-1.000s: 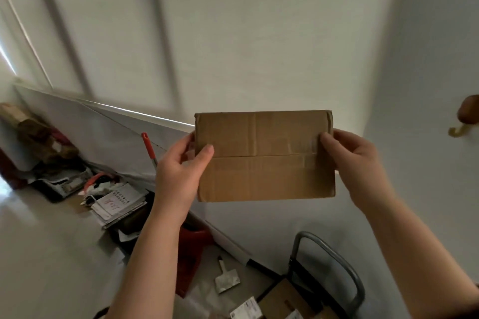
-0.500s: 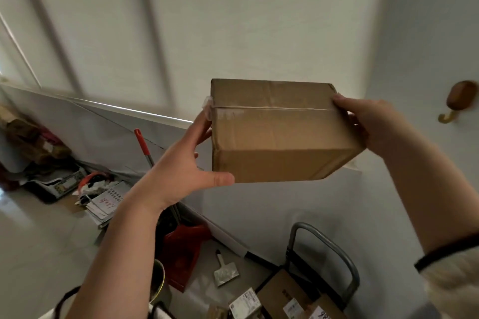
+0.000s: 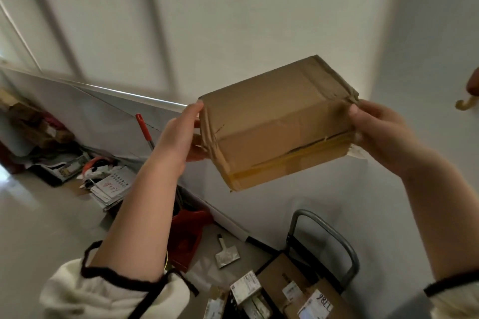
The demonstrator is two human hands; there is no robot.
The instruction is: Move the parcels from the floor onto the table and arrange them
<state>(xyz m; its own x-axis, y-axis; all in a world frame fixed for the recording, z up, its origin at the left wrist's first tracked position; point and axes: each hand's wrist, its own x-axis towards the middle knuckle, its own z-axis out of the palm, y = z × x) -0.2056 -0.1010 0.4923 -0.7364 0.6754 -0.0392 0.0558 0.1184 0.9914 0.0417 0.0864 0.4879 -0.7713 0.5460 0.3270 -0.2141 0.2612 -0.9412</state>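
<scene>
Brown corrugated cardboard, creased and scuffed at the corners, makes up the box [image 3: 280,124], which is held in the air above and a little left of the cart [image 3: 334,238]. It is a closed oblong carton. Yellowish tape runs along the seam of its lower near face and crumpled clear tape wraps its ends, so what is in it cannot be seen. Its long axis runs from one hand to the other and rises toward the right. One low corner dips toward the cart.

The left hand [image 3: 178,134] clasps the left end, with the thumb tip on the upper corner and the fingers spread under and behind. The right hand [image 3: 381,134] clasps the right end, thumb pressed on the near face and fingers wrapped round the back. Both forearms come out of white knitted sleeves edged with dark trim.

The cart has a grey bent-tube handle and carries several brown parcels [image 3: 285,277] with white printed labels, packed close together. Just left of the cart a flat metal scraper [image 3: 226,256] lies on the pale floor. Further left stands a red plastic dustpan [image 3: 186,235], and above it a red-tipped pole [image 3: 142,124] leans. Well left of the cart is a heap of papers [image 3: 111,186]. High to the right of the cart, a curved brass-coloured hook [image 3: 466,103] sits on the wall.
</scene>
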